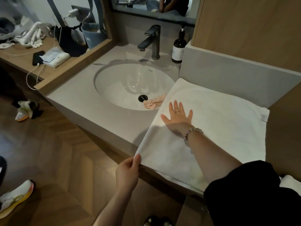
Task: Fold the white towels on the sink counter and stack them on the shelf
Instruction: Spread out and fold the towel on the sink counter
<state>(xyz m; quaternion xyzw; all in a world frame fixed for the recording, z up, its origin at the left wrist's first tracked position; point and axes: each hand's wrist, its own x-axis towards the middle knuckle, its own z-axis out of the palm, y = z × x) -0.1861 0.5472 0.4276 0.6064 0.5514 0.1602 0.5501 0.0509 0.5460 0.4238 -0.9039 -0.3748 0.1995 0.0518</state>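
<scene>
A white towel [219, 121] lies spread flat on the right part of the grey sink counter [91, 101], with its left edge overhanging the basin rim. My right hand [178, 115] rests flat on the towel, palm down with the fingers spread, a bead bracelet on the wrist. My left hand [127, 171] pinches the towel's near left corner at the counter's front edge. A second white cloth [290, 181] peeks out at the far right, behind my black sleeve. No shelf can be made out.
The white basin [123, 85] holds a small pink patterned cloth [154, 101] beside the drain. A dark tap [152, 41] and a dark pump bottle [178, 48] stand behind it. A cluttered wooden desk [21, 54] is to the left. Shoes [16, 196] lie on the wooden floor.
</scene>
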